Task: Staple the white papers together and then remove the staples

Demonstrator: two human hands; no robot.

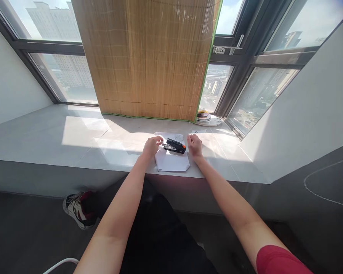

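Note:
A black stapler with an orange end (175, 146) lies on a sheet of white paper (173, 161) near the front edge of a pale window ledge (82, 140). My left hand (152, 146) is curled at the stapler's left tip, its fingers pinched on that end. My right hand (194, 145) rests just right of the stapler with its fingers curled; I cannot make out anything in them. Another white paper (171, 136) lies behind the stapler.
A bamboo blind (148, 61) hangs over the middle window. Stacked plates (207, 118) sit at the ledge's back right, a small paper slip (198, 131) nearby. White walls flank the ledge. My shoe (77, 207) is on the dark floor below.

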